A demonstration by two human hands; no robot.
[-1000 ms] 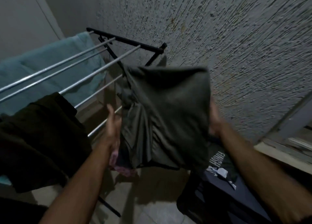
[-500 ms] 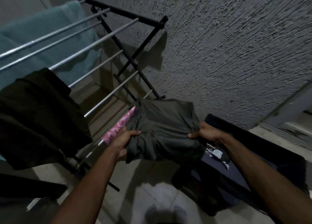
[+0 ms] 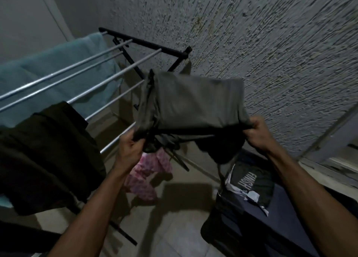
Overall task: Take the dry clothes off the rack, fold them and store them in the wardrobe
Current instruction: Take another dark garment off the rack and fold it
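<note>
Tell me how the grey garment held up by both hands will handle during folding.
Likely floppy: the grey garment sags and bunches below where the left hand and right hand grip it. Probably light, since pinched edges carry it. It seems unlikely to hold a fold unsupported.

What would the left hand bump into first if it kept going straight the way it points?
Probably the grey garment it already grips; the left hand points up and away. Beyond that, likely a silver rail of the drying rack, though depth is hard to judge here.
</note>
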